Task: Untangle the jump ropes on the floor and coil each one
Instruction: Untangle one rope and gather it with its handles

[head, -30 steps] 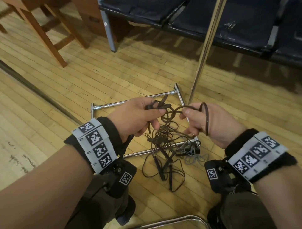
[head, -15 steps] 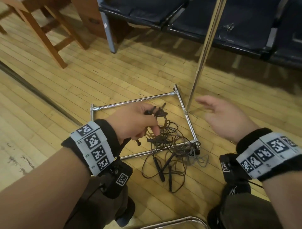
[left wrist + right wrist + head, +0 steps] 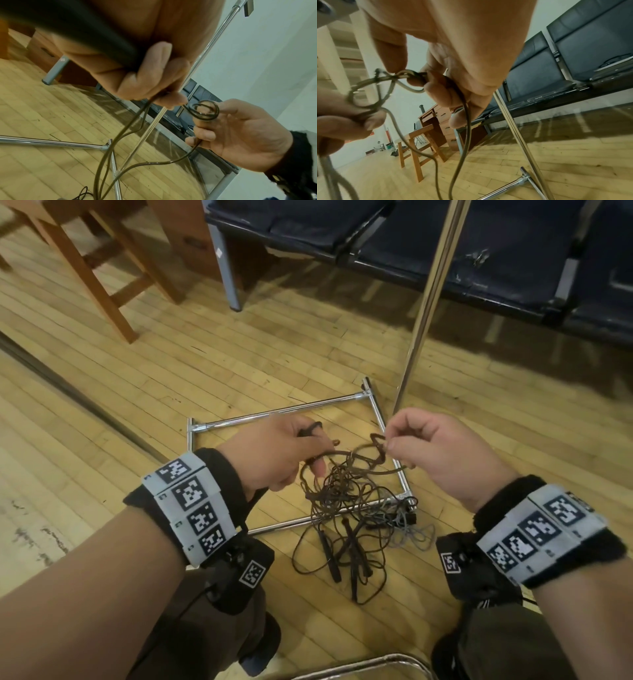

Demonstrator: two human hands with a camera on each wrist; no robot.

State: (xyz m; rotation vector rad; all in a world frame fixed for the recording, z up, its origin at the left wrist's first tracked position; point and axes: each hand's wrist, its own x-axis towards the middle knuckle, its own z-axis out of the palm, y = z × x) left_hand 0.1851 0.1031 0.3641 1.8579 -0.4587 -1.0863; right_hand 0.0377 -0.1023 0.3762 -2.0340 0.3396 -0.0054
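Both forearms reach forward over a wooden plank floor point(image 3: 239, 364), with a dark bench point(image 3: 479, 251) beyond. The left hand point(image 3: 274, 453) grips brown jump-rope cord; the right hand point(image 3: 442, 450) pinches a small loop point(image 3: 205, 111) of it. The jump ropes point(image 3: 346, 508) lie tangled below, across a chrome frame point(image 3: 274, 417), handles point(image 3: 329, 553) pointing roughly toward the person.

Dark brown jump ropes point(image 3: 342, 501), chequered grey wristbands point(image 3: 191, 505).
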